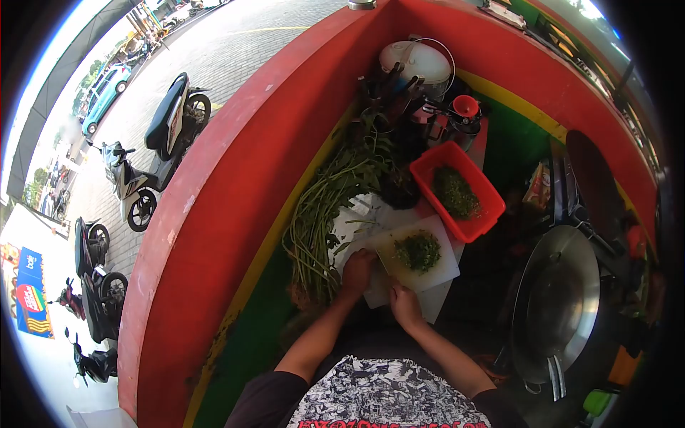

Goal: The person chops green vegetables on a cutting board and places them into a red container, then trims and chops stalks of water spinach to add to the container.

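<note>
A white cutting board (441,269) lies in front of me with a small heap of chopped green leaves (418,251) on it. My right hand (406,305) is closed at the board's near edge, around what looks like a knife (384,265) with its pale blade pointing away from me; the blade is hard to tell from the board. At the board's left edge is my left hand (358,271), its fingers curled; whatever they hold is hidden. Beyond the board stands a red plastic tub (488,227) holding more chopped greens. Long leafy stalks (314,214) are piled left of my left hand.
A large wok (556,299) sits to the right with metal tongs (556,378) at its rim. A lidded pot (417,63) and a red cup (466,106) stand at the back. A red wall (235,178) borders the left; parked motorbikes (168,121) are outside.
</note>
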Demonstrator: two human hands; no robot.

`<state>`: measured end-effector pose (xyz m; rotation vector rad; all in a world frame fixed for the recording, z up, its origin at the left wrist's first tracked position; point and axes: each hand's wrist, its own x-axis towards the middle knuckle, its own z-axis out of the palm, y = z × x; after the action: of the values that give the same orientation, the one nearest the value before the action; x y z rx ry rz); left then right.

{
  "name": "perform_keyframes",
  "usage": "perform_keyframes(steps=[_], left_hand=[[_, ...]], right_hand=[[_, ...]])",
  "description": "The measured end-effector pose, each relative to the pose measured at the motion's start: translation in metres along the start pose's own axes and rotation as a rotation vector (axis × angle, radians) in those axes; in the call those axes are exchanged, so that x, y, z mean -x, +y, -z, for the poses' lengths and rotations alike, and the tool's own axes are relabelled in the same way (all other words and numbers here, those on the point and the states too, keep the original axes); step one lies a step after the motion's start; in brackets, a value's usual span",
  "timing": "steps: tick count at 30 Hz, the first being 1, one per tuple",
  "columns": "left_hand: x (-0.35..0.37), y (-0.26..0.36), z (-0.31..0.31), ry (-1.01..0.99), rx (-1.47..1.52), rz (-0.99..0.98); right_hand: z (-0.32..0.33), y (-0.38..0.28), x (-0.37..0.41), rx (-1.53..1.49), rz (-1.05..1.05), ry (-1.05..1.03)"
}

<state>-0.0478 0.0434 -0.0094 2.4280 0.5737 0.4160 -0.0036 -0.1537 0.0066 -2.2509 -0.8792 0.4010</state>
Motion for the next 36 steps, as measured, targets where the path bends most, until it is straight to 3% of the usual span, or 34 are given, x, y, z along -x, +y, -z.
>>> perform_keyframes(steps=[5, 9, 15, 20, 29, 33, 36], left_hand=[[-0.001, 0.004, 0.001, -0.017, 0.072, 0.090], [-0.001, 0.000, 0.000, -0.043, 0.034, 0.121], [0.001, -0.001, 0.000, -0.023, 0.080, 0.105], [0.002, 0.003, 0.000, 0.027, 0.095, 0.063], [0.006, -0.005, -0.005, 0.035, 0.116, 0.049], [0.010, -0.004, -0.005, 0.048, 0.107, 0.061], [0.015, -0.003, -0.004, 0.048, 0.065, -0.035]], right_hand=[[-0.007, -0.012, -0.038, -0.090, 0.015, 0.036], [-0.004, -0.010, -0.019, -0.086, 0.076, 0.095], [0.006, -0.011, -0.006, -0.048, -0.042, -0.016], [-0.014, -0.006, -0.037, -0.122, 0.070, 0.104], [0.004, -0.016, -0.007, -0.137, 0.082, 0.119], [-0.013, -0.003, -0.021, -0.080, 0.051, 0.078], [-0.020, -0.003, -0.041, -0.096, 0.071, 0.093]])
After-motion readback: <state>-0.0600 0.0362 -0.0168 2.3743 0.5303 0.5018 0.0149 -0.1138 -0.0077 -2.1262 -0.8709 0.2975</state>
